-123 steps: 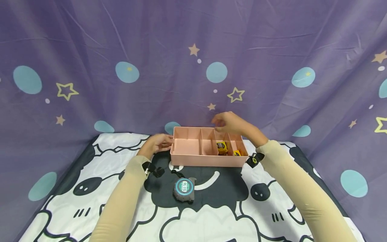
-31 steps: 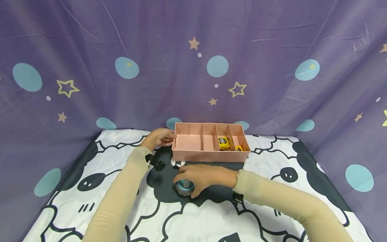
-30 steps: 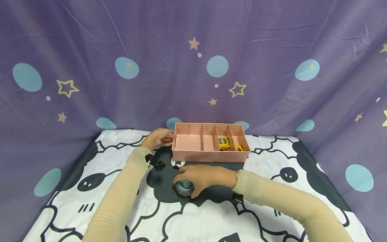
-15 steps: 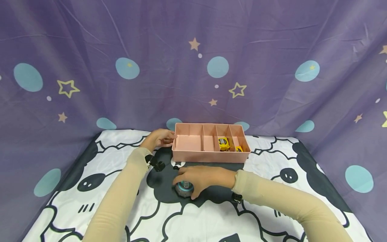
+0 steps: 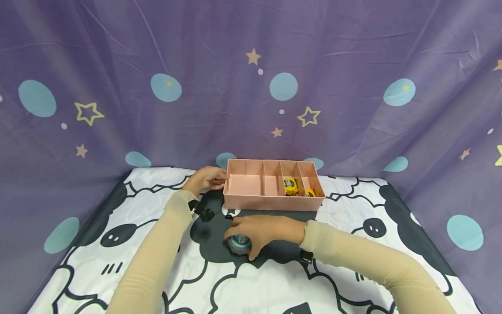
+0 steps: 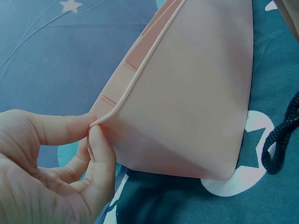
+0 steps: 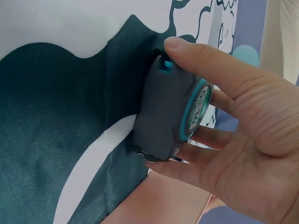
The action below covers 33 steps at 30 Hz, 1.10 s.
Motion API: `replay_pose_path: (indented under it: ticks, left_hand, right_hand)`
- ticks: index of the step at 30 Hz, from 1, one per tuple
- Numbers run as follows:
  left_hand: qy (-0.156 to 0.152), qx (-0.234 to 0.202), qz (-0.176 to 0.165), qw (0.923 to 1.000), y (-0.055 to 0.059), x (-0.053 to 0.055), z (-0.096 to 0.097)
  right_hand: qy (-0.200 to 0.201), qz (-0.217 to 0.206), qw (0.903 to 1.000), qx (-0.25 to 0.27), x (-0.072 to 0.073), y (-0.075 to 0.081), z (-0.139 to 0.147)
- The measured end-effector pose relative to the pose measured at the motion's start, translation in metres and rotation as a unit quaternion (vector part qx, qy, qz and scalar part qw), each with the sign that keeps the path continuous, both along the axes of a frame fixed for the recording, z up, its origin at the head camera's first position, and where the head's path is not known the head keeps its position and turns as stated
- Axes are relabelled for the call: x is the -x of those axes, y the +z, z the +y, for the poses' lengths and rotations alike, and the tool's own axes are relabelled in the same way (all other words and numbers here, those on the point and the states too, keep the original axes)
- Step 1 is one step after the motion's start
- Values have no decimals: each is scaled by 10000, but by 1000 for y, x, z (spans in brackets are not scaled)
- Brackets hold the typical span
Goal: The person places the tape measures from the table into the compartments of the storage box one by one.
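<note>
My left hand pinches the rim of a pink divided box at its left end, thumb and forefinger meeting on the edge in the left wrist view. In front of the box, my right hand grips a grey tape measure with a teal ring round its label. The right wrist view shows the thumb at one end of the case and fingers at the other. The case stands on the cloth. A yellow tape measure sits in the third compartment; part of another yellow item shows in the rightmost one.
A black cord loop lies on the cloth by the box's front corner. The black-and-white patterned cloth covers the table. A purple curtain with stars and dots hangs right behind the box.
My right hand has come from above the box's right half down to the grey tape measure and gripped it. Over the last second both hands stay nearly still.
</note>
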<state>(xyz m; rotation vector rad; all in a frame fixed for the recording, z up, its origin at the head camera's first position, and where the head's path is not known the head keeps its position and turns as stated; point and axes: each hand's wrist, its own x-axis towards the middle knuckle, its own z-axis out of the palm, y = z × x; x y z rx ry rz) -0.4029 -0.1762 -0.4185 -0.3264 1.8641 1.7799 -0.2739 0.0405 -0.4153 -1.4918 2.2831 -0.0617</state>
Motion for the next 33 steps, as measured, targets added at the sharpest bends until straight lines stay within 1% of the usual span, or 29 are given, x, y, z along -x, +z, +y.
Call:
replay_pose_path:
  ticks: [3, 6, 9, 10, 11, 13, 14, 16, 17, 19, 20, 21, 22, 23, 25, 26, 27, 28, 29, 31, 32, 33]
  left_hand:
    - [59, -27, -27, 10000, 2, -2, 1]
    - [32, 92, 25, 9999, 0, -1, 1]
    - [-29, 106, 87, 9999, -13, 11, -4]
    - [-152, -90, 113, 9998, -25, 23, -10]
    - [-161, -116, 127, 9997, -31, 28, -12]
    - [-139, -68, 176, 9997, -36, 33, -13]
    - [-119, 11, 214, 9997, -36, 32, -12]
    - [-104, 178, 267, 9994, -30, 26, -7]
    - [24, 380, 242, 9990, -15, 13, -1]
    - [-18, 316, 224, 9992, 1, -2, 4]
    - [-21, 330, 222, 9992, 3, -4, 5]
    - [-23, 295, 197, 9994, 2, -3, 5]
    - [-91, 74, 178, 9998, -10, 8, -1]
    - [-116, 35, 192, 9997, -17, 14, -3]
    - [-113, 95, 223, 9996, -39, 32, -8]
    - [-93, 130, 233, 9996, -47, 39, -10]
    - [-221, -130, 271, 9993, -57, 47, -15]
    - [-242, -122, 291, 9992, -57, 48, -15]
    - [-198, 53, 311, 9993, -47, 39, -11]
    - [-202, 151, 319, 9992, -35, 29, -7]
    - [-171, 225, 305, 9991, -30, 25, -5]
    - [-199, 254, 320, 9990, -29, 25, -5]
  right_hand:
    - [-1, -33, 10000, -22, 0, -1, 0]
    - [25, -11, 10000, -3, 0, -2, 0]
    - [49, 6, 10000, 26, 0, -2, 0]
    - [57, 20, 10000, 24, 0, -2, 0]
    - [60, 29, 10000, 20, 0, -2, 0]
    - [44, 32, 10000, 11, 0, -3, 0]
    - [38, 30, 10000, 12, 0, -4, 0]
    - [12, 20, 10000, 14, 0, -5, 0]
    - [-3, 8, 10000, 20, 0, -5, 0]
    - [-24, -11, 10000, 37, 0, -6, 0]
    - [-35, -24, 10000, 48, -1, -6, 0]
    - [-46, -32, 10000, 52, -1, -6, 0]
    - [-53, -35, 10000, 57, -1, -6, 0]
    - [-47, -36, 10000, 63, -1, -6, 1]
    - [-28, -44, 10000, 66, -2, -6, 1]
    - [-14, -42, 10000, 60, -2, -5, 1]
    - [13, -40, 10000, 47, -2, -4, 1]
    - [39, -43, 10000, 32, -2, -3, 2]
    - [64, -58, 10000, 9, -2, -2, 2]
    - [110, -80, 9999, -59, -2, 0, 3]
    - [121, -85, 9998, -105, -1, 2, 3]
    - [129, -95, 9998, -152, -1, 3, 3]
